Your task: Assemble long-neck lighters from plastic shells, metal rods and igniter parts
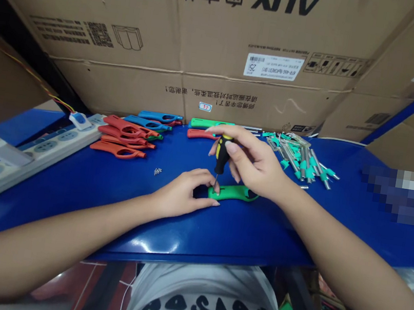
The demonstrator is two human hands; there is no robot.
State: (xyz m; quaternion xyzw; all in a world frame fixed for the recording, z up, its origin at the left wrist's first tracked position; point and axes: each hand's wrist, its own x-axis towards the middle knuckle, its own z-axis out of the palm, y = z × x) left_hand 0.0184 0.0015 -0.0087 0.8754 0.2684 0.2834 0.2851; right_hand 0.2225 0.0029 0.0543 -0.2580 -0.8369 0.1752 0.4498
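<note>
My right hand (pixel 258 165) is closed around the black and yellow handle of a small screwdriver (pixel 222 158). The screwdriver stands nearly upright, its thin shaft pointing down at one end of a green plastic lighter casing (pixel 230 192). That casing lies flat on the blue table, with an oval opening at its right end. The fingers and thumb of my left hand (pixel 189 191) grip its left end, close to the screwdriver's tip. Whether the tip sits in a screw is too small to tell. A little pile of screws (pixel 158 171) lies left of my left hand.
Red and blue lighter casings (pixel 124 135) are stacked at the back left. Behind my hands lie a green casing (pixel 207 124) and a red one. Metal tubes with teal parts (pixel 307 162) are heaped at the back right. A power strip (pixel 31 155) runs along the left; cardboard (pixel 208 41) walls the back.
</note>
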